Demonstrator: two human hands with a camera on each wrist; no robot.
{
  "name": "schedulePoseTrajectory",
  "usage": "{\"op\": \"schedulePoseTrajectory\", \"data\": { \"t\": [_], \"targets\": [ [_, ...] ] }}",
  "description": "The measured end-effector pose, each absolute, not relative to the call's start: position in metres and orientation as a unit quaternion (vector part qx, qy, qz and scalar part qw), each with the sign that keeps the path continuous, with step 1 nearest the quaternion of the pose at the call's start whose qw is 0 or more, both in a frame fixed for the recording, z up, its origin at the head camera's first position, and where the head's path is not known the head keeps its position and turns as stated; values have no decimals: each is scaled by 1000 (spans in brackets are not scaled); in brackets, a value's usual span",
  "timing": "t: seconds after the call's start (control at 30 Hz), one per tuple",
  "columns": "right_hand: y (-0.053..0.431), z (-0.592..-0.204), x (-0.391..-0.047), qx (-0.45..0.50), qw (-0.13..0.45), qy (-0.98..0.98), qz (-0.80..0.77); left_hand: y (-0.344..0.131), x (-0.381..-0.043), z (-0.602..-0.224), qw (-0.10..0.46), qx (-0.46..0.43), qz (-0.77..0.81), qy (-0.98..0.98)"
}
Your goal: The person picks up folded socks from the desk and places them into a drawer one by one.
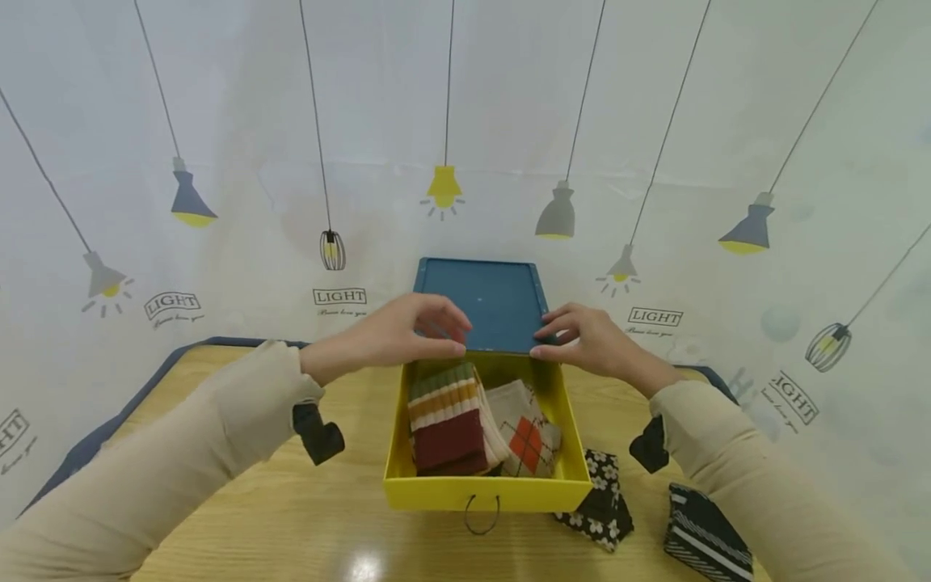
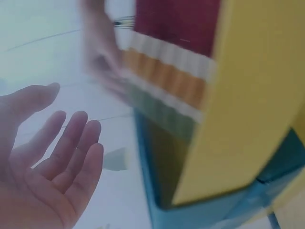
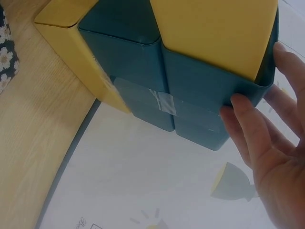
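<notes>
A yellow drawer [image 1: 487,493] is pulled out of a blue box [image 1: 480,303]. Inside lies a folded ribbed sock [image 1: 447,420] striped green, white, mustard and burgundy, beside a beige argyle sock [image 1: 527,428] with a red diamond. My left hand [image 1: 396,327] hovers over the back left of the drawer; in the left wrist view its fingers [image 2: 69,143] are spread, holding nothing. At the box's right edge is my right hand [image 1: 600,343], its fingertips [image 3: 238,100] touching the blue rim in the right wrist view. Part of the left wrist view is blurred.
On the wooden table [image 1: 305,501], right of the drawer, lie a folded black cloth with white flowers [image 1: 602,513] and a black one with white stripes [image 1: 705,533]. A small loop handle [image 1: 482,529] hangs from the drawer front. Behind stands a lamp-printed white wall [image 1: 494,97].
</notes>
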State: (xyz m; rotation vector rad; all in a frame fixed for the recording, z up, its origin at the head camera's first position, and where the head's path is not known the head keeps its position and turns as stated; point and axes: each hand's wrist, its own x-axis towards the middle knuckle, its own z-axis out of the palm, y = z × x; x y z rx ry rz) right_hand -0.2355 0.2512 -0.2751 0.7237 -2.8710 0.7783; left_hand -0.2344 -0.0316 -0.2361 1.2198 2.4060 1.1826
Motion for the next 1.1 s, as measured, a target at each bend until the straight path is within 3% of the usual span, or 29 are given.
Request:
{"op": "schedulePoseTrajectory", "data": {
  "t": [0.37,0.77,1.1],
  "targets": [
    [249,-277,-236,239,41,-936,254,-56,-205,-221,73,398,480,778],
    [249,-276,-235,244,43,-936,250,-65,-142,-267,-27,395,506,766],
    [249,-276,-235,236,45,-937,252,-42,-105,-323,17,430,560,708]
  ]
}}
